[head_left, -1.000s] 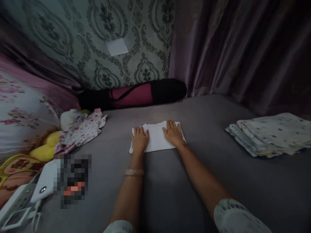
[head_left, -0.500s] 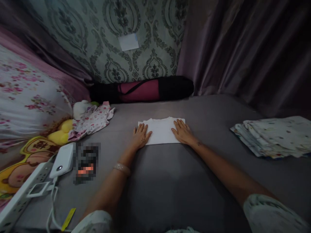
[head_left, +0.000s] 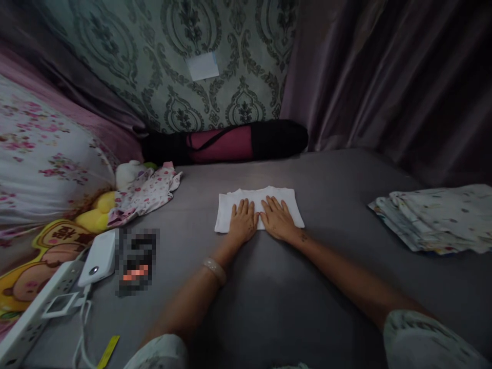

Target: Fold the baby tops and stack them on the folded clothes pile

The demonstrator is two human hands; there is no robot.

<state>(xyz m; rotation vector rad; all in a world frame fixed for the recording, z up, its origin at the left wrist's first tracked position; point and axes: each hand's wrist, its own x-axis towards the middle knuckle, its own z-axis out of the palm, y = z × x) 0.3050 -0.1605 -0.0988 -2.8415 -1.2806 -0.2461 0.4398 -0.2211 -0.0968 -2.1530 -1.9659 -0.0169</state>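
A white folded cloth (head_left: 223,212), perhaps a garment, lies flat on the grey bed sheet (head_left: 330,189) in front of me. My left hand (head_left: 244,220) rests palm down on its middle left part, fingers stretched out and pointing away from me. Beside it, my right hand (head_left: 277,218) lies flat on the middle right part with its fingers spread. The two thumbs are close together near the cloth's front edge. Both hands cover part of the cloth, whose left and right ends and back edge show.
A stack of folded patterned cloths (head_left: 434,218) lies at the right. Along the back wall is a long black and magenta bag (head_left: 226,143). At the left are a small printed garment (head_left: 154,189), a white power bank (head_left: 99,259), a power strip (head_left: 42,307) and plush toys (head_left: 98,212).
Both hands have slid inward from the cloth's two ends to its middle, staying flat on it. The ends of the cloth are now uncovered.
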